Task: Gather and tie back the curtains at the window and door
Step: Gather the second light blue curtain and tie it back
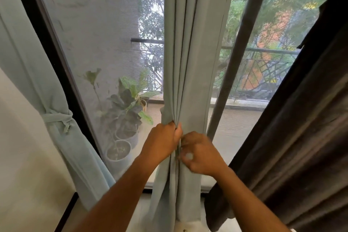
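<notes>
A pale green curtain (190, 58) hangs in the middle of the glass door, bunched into vertical pleats at hand height. My left hand (162, 140) grips the gathered folds from the left side. My right hand (200, 153) pinches the pleats just below and to the right, fingers curled into the cloth. A second pale green curtain (37, 73) hangs at the left, bound by a knotted tie-back (56, 117) of the same fabric.
A dark brown curtain (305, 118) hangs loose at the right. Behind the mesh screen (90, 30) stand potted plants (124, 111) on a balcony with a metal railing (263, 51). A black door frame (47, 43) runs diagonally at left.
</notes>
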